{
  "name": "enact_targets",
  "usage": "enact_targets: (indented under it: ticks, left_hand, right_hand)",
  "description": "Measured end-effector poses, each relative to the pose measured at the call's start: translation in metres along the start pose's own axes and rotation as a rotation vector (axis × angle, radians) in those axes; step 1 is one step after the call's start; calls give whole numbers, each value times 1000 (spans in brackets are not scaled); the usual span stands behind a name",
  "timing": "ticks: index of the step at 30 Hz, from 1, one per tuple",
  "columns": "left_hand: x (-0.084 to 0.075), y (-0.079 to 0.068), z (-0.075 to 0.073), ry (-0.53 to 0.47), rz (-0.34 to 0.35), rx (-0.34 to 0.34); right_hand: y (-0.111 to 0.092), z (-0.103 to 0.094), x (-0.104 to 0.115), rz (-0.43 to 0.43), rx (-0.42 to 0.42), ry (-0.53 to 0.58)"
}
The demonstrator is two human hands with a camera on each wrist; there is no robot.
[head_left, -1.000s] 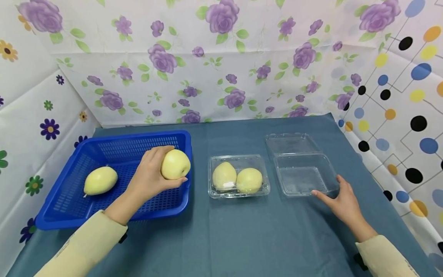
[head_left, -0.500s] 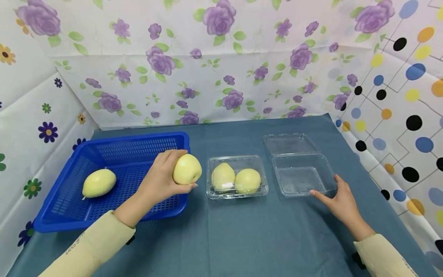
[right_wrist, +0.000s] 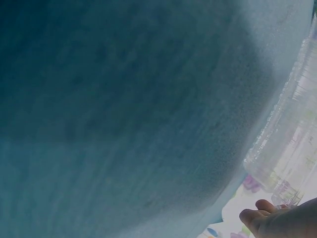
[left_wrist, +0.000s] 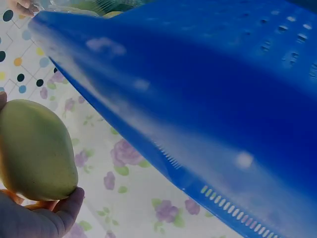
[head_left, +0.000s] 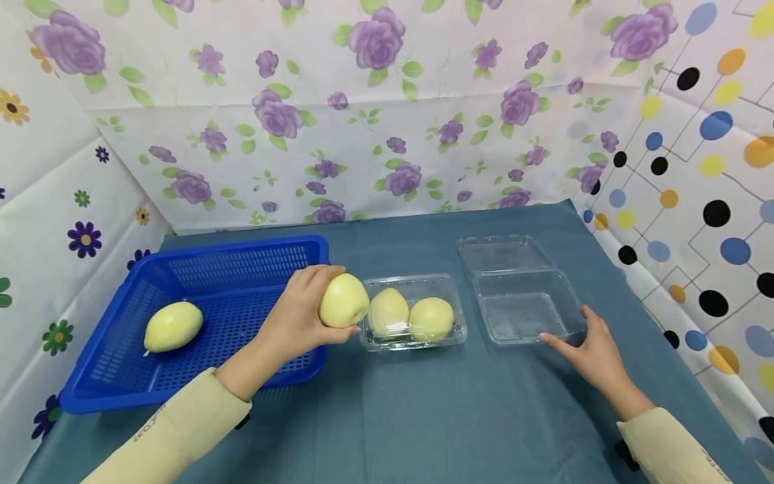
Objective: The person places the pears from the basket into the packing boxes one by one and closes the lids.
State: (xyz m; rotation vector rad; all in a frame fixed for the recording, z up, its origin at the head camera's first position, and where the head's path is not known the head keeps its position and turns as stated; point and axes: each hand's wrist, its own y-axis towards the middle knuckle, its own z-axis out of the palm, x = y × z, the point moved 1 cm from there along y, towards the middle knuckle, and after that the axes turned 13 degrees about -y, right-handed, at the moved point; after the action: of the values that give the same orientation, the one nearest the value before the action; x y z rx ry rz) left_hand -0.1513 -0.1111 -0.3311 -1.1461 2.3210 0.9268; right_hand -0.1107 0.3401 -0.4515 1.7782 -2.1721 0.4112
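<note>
My left hand (head_left: 299, 316) grips a pale yellow-green pear (head_left: 343, 300), thumb below and fingers over the top. In the head view the pear overlaps the left edge of a closed clear plastic box (head_left: 413, 347), which has two similar pears (head_left: 432, 318) inside. The left wrist view shows the held pear (left_wrist: 37, 151) beside the blue basket's wall. My right hand (head_left: 595, 353) rests at the near right corner of an open clear clamshell box (head_left: 523, 312), thumb at the front rim and fingers at the right side. No fruit lies in that box, and its lid is folded back.
The blue plastic basket (head_left: 193, 396) stands at the left with one pear (head_left: 173, 327) in it. A blue-grey cloth (head_left: 417, 417) covers the table. Patterned sheets enclose the back and both sides, with a floral one (head_left: 363, 154) behind.
My left hand has carried the pear rightward from above the basket, past its right rim, towards the closed box. My right hand has stayed at the open box's corner.
</note>
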Motion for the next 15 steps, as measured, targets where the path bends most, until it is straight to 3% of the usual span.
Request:
enact_targets:
  ticks: [15]
  left_hand:
    - [-12,12,13,-23,49,21]
  right_hand:
    - [1,-1,1,-1,-12,10]
